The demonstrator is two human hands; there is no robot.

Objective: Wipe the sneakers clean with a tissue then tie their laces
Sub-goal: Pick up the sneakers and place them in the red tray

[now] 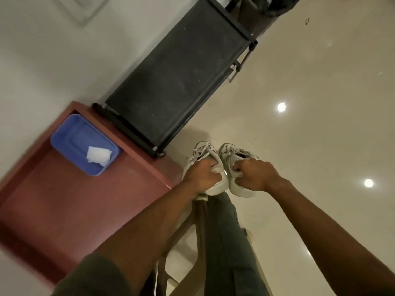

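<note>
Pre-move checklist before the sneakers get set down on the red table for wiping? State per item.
1. Left hand grips the left sneaker at its heel opening: ok.
2. Right hand grips the right sneaker the same way: ok.
3. Tissue available: ok, it lies in the blue tray.
4. Blue tray on the red table, at its far corner by the wall: ok.
5. Bare table surface nearer than the tray to set the pair on: ok.
6. Laces untied: cannot tell, too blurred.
</note>
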